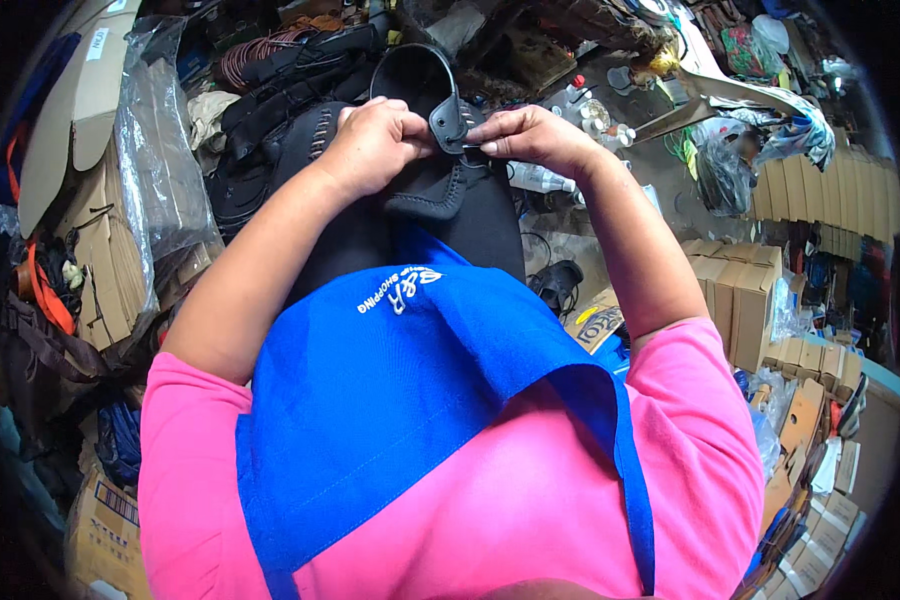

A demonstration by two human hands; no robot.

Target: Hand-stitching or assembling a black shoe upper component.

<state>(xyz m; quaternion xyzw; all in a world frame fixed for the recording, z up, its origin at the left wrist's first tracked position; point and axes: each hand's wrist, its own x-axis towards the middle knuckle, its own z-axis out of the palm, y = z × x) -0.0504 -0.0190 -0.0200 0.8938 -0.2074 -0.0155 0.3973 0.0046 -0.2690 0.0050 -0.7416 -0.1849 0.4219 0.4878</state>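
Right hand (535, 138) is pinching the edge of a black strap (448, 122); left hand (375, 145) is curling opposite, fingertips hidden, grip unclear. Strap is looping above the lap, long axis running away from the body, curve pointing outward. Blue apron (370, 340) is lying nearer.

Crowded on every side. Stacked at left with flat cardboard sheets (100, 270) and clear plastic sheeting (160, 190), with an orange strap (52, 297) beside them. Heaped toward upper left with a coil of reddish cable (255, 55). Showing a stretch of grey floor (660, 190) at upper right, near clear bottles (540, 178) and a plastic bag (725, 180). Lined farther right with brown cardboard boxes (745, 300), and filled at lower left by a printed carton (105, 535). Lit palely across the middle, dimmer toward the edges.
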